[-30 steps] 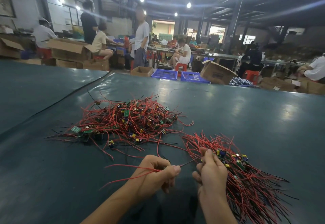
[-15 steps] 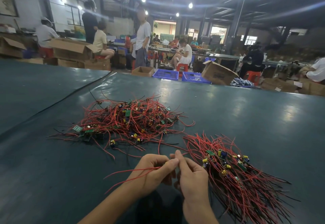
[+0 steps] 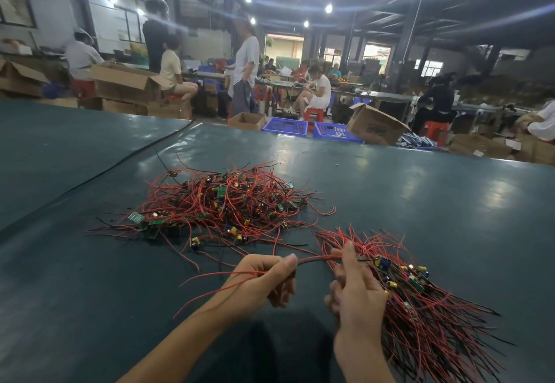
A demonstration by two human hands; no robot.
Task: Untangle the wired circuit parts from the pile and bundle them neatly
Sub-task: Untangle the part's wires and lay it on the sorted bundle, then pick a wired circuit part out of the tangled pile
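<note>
FACTORY FLOOR: A worker's left hand (image 3: pixel 264 283) keeps a tight grip, thumb and forefinger pinched on one wired part (image 3: pixel 318 258). Its red lead runs sideways across to the right hand (image 3: pixel 357 295), and loose ends trail out to the left of the fist. The right-hand grip looks narrow, with fingers curled at the lead's far end and the thumb hidden. The sorted bundle (image 3: pixel 426 322) lies directly under and to the right of that grip, its leads fanning away down-right. The tangled pile (image 3: pixel 222 205) sits ahead and left of both grips on the table (image 3: pixel 420 187). The right hand is nearer the bundle, so setting the part down looks like its job, once the lead is swung from crosswise to the bundle's line.
</note>
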